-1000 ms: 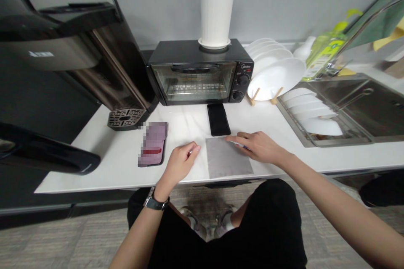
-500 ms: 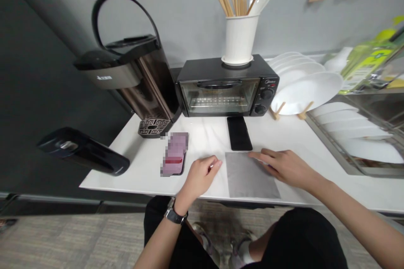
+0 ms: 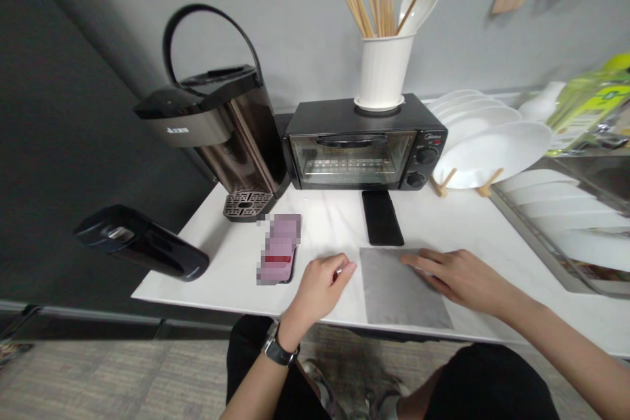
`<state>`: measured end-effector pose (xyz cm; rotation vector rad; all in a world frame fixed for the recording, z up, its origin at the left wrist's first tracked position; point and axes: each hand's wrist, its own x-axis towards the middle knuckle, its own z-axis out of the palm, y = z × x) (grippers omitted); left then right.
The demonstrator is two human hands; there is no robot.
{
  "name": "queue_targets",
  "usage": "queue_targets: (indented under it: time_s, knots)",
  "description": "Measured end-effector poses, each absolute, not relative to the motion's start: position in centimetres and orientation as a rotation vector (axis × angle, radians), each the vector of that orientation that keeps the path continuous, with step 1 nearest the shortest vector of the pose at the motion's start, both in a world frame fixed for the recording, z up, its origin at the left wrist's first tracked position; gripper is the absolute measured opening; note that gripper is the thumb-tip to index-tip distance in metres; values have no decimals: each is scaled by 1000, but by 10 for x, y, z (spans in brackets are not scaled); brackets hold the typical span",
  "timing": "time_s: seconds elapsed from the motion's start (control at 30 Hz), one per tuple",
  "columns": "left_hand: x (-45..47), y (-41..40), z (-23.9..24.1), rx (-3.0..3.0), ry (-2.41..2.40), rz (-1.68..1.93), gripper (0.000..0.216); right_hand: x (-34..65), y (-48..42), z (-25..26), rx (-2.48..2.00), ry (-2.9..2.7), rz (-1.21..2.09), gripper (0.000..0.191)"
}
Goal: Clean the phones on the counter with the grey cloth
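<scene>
A thin grey square cloth [image 3: 398,305] lies flat on the white counter, close to its front edge. My right hand [image 3: 460,279] rests over the cloth's far right part, index finger stretched out and touching it, the other fingers loosely bent. Just left of the cloth, my left hand [image 3: 322,285] sits on the counter with its fingers curled in. A small glint shows between thumb and fingers there; what it is, I cannot make out. A black phone [image 3: 382,218] lies face up beyond the cloth. Left of my left hand is a purple phone-shaped item [image 3: 283,243], partly blurred out.
A dark thermos [image 3: 147,246] and a hot-water dispenser [image 3: 236,138] stand at the left. Behind is a toaster oven [image 3: 364,144], topped by a white cup [image 3: 384,72] of chopsticks and a spoon. White plates [image 3: 492,151] stand in a rack beside the sink [image 3: 566,275].
The view has shifted, so everything sits slightly lower and further right. My right fingertip has slid a little inward from the cloth's far edge. My left hand keeps its curled pose.
</scene>
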<state>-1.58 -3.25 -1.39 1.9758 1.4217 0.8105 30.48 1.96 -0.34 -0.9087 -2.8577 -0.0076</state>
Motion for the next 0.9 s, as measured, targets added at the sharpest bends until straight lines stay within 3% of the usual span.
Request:
queue_targets:
  time_s: [0.13,0.4,0.67,0.9]
  knots:
    - [-15,-32,-13,1971,1425,813,38,304,15,-3,-921,-2813,69,52]
    - [-14,-36,-9,1988,1412,842,33,294,4,-2,-863,-2893,63,47]
    - [15,-63,2,2106,1174,809,28,282,-43,8,-763,-2871,32,79]
    - [48,-67,20,2272,1004,632,21,275,-71,-1,-972,-2697,123,71]
